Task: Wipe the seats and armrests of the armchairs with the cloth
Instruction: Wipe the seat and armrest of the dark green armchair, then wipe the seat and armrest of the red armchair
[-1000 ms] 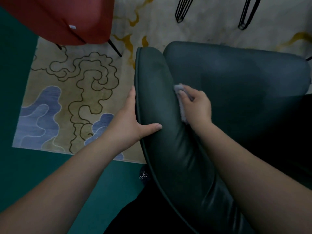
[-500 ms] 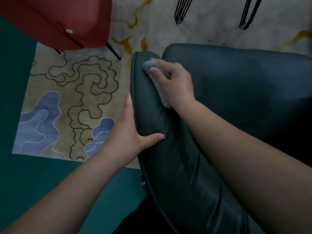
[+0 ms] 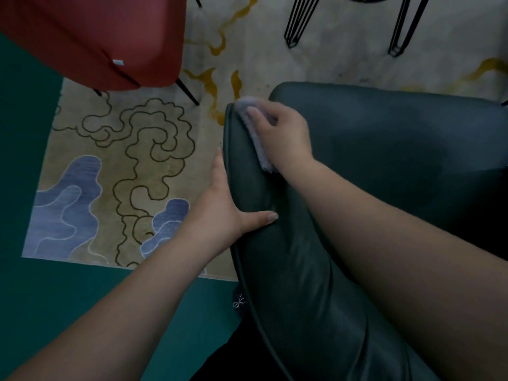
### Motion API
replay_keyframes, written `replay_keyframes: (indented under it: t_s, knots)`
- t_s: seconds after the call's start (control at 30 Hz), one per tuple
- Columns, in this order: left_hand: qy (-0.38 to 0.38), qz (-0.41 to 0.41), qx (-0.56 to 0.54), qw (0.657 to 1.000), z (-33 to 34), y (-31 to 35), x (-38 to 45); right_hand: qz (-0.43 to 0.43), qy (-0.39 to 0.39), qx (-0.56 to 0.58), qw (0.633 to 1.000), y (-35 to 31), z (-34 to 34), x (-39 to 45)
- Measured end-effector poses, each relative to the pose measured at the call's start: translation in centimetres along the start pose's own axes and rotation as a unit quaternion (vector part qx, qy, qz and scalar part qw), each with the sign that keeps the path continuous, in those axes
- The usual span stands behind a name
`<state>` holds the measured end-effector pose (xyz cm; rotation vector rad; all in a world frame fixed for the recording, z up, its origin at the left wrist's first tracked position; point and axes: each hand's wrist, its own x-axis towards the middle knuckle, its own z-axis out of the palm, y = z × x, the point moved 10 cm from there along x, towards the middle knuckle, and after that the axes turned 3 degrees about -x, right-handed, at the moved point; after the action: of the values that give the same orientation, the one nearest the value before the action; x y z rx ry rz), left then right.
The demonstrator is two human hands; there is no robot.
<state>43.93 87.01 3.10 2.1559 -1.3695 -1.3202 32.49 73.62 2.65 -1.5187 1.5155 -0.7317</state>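
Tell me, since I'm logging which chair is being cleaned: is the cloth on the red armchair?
No, the right hand presses the cloth on the dark green armchair's armrest; the red armchair stands apart, untouched.

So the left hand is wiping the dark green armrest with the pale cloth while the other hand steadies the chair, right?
Not quite: the head view shows the right hand pressing the pale cloth on the dark green armrest, while the left hand steadies the chair.
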Motion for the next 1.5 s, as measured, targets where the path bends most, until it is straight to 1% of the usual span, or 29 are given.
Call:
replay_keyframes:
  t_s: [0.07,0.1,0.17,0.27,0.33,0.4,0.5,0.57,0.73,0.87,0.97,1.1,1.2,1.37,1.5]
  knots:
    - [-0.003,0.002,-0.001,1.000,0.1,-0.2,0.1,0.073,0.021,0.042,0.996,3.6,-0.6,-1.2]
    - [-0.003,0.004,0.001,1.000,0.1,-0.3,0.2,0.094,0.029,0.040,0.994,5.1,-1.0,-1.9]
    - [-0.005,0.004,0.003,1.000,0.2,-0.4,0.1,0.142,0.021,0.024,0.989,7.9,-1.6,-3.6]
    - [-0.041,0.003,-0.009,0.999,0.2,-0.4,0.0,0.192,-0.033,-0.031,0.980,10.4,-2.8,-6.5]
    - [-0.059,0.017,-0.011,0.998,-0.6,0.0,-0.1,0.199,-0.074,-0.071,0.974,10.1,-4.0,-7.7]
    - [-0.060,0.028,0.013,0.998,-2.1,0.2,-0.3,0.198,-0.055,-0.071,0.976,8.7,-5.9,-8.1]
    - [-0.046,0.031,0.056,0.997,-4.6,-0.4,-0.4,0.165,0.041,-0.027,0.985,4.7,-8.2,-7.7]
    - [-0.029,0.040,0.096,0.994,-6.7,-1.0,-0.1,0.143,0.066,-0.009,0.987,2.0,-8.1,-7.0]
    - [0.004,0.073,0.226,0.971,-13.7,-2.8,1.9,0.106,0.048,-0.019,0.993,-4.6,-3.8,-4.0]
    - [0.019,0.088,0.310,0.947,-20.6,-5.1,4.1,0.100,0.049,-0.023,0.994,-9.0,1.1,-1.6]
    - [0.020,0.096,0.361,0.928,-25.5,-6.9,5.7,0.101,0.035,-0.025,0.994,-12.2,5.6,0.1]
    - [0.012,0.096,0.401,0.911,-30.3,-9.0,7.5,0.093,0.040,-0.022,0.995,-15.9,10.0,2.3]
    - [0.010,0.090,0.406,0.909,-32.9,-9.9,8.8,0.088,0.042,-0.037,0.995,-18.0,12.0,3.8]
    - [0.017,0.064,0.405,0.912,-35.7,-10.4,11.4,0.087,0.053,-0.067,0.993,-19.6,12.6,7.4]
    - [0.030,0.054,0.406,0.912,-37.4,-9.2,14.4,0.085,0.053,-0.080,0.992,-20.2,12.7,11.5]
